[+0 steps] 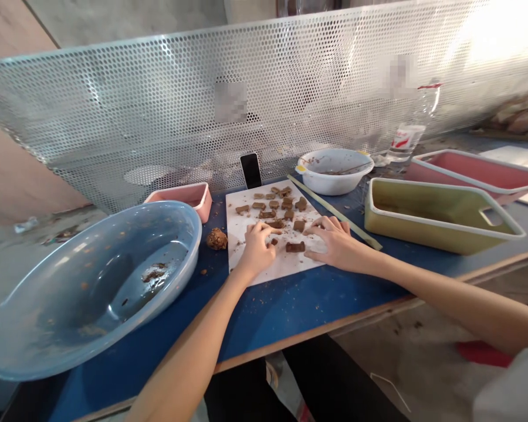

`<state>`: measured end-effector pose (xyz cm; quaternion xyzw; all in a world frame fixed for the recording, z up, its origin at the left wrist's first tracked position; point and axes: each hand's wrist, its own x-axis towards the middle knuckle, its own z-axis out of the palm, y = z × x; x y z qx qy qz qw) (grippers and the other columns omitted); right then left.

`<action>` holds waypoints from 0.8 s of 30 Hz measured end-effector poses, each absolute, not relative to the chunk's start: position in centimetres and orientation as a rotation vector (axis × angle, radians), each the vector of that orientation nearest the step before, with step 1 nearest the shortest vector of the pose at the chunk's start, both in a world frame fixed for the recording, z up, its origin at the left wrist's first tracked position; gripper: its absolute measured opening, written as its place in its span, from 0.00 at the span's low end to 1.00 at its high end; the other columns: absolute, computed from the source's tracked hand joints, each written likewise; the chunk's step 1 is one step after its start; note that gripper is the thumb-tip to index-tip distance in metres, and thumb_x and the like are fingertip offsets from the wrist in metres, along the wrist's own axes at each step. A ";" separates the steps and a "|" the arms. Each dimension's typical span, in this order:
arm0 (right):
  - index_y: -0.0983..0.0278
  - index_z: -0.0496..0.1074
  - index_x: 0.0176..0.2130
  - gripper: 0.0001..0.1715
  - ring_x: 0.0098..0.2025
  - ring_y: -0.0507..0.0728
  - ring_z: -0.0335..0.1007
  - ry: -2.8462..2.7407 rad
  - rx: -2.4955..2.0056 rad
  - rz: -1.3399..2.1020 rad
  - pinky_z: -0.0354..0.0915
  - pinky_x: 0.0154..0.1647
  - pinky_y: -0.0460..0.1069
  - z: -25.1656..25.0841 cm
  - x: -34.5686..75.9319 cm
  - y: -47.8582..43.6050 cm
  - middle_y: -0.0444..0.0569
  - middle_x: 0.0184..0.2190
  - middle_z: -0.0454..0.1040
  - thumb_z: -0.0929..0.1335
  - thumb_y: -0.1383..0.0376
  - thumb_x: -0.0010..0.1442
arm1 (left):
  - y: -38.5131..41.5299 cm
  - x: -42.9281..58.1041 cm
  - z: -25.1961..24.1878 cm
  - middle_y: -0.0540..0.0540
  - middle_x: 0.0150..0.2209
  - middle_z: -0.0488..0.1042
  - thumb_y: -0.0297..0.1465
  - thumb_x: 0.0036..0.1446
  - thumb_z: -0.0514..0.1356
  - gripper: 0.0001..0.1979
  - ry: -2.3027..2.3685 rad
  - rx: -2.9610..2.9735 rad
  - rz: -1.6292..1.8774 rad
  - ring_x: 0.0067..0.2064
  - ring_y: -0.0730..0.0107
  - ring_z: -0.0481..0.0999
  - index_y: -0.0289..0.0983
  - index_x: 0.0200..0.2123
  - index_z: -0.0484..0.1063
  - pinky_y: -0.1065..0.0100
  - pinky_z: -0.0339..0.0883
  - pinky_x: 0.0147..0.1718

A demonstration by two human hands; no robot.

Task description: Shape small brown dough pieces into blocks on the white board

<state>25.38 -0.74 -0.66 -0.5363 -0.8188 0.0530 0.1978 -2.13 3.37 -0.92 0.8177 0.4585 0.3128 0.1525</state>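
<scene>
A white board (250, 275) carries several small brown clay-like pieces, some bone-shaped or blocky. My left hand (259, 249) rests at its left front, fingers stretched towards a long brown piece (275, 224); whether they touch it is unclear. A small crumb (274, 241) lies beside its thumb. On the right side of the board, my right hand (334, 241) has its fingers and thumb spread, holding nothing I can see. Between the hands sits a darker brown block (295, 247). Left of the board is a rough brown lump (216, 239).
A large blue basin (114, 228) stands at left, by a pink tub (206, 202). Behind the board, a phone (251, 170) leans on perforated metal mesh (176, 105). To the right are a strip (334, 212), white bowl (334, 183), green bin (426, 225), pink bin (475, 170) and bottle (411, 132).
</scene>
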 end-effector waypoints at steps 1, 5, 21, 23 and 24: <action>0.54 0.79 0.58 0.27 0.63 0.75 0.65 -2.274 -1.530 0.154 0.63 0.63 0.73 -0.8 25.4 -0.9 0.59 0.60 0.72 0.74 0.44 0.67 | 3.4 -2.1 -1.0 0.41 0.51 0.76 0.15 0.54 0.59 0.26 1.316 2.358 0.871 0.59 0.49 0.69 0.42 0.49 0.86 0.46 0.69 0.67; 0.54 0.81 0.53 0.25 0.61 0.75 0.66 -2.247 -1.569 0.170 0.63 0.60 0.71 -1.1 25.1 -0.8 0.58 0.59 0.73 0.74 0.43 0.66 | 3.2 -1.8 -0.9 0.40 0.55 0.75 0.17 0.57 0.60 0.24 1.304 2.426 0.743 0.60 0.47 0.68 0.42 0.49 0.88 0.44 0.67 0.67; 0.54 0.83 0.45 0.20 0.59 0.73 0.67 -2.177 -1.678 0.223 0.66 0.57 0.67 -2.5 23.8 0.7 0.55 0.54 0.75 0.76 0.44 0.62 | 3.6 -0.6 -1.7 0.39 0.54 0.75 0.18 0.57 0.58 0.22 1.334 2.479 0.659 0.60 0.45 0.68 0.42 0.45 0.88 0.42 0.68 0.65; 0.54 0.83 0.43 0.20 0.59 0.73 0.67 -2.192 -1.666 0.217 0.67 0.57 0.66 -2.4 23.7 0.7 0.56 0.53 0.76 0.76 0.44 0.61 | 3.5 -0.6 -1.6 0.39 0.54 0.75 0.17 0.56 0.58 0.22 1.321 2.473 0.661 0.60 0.46 0.68 0.42 0.43 0.88 0.43 0.68 0.66; 0.55 0.83 0.43 0.20 0.59 0.73 0.67 -2.198 -1.659 0.217 0.67 0.57 0.66 -2.3 23.7 0.7 0.56 0.53 0.75 0.76 0.44 0.61 | 3.5 -0.7 -1.6 0.40 0.54 0.75 0.17 0.56 0.58 0.22 1.315 2.472 0.659 0.60 0.46 0.68 0.42 0.43 0.88 0.43 0.68 0.66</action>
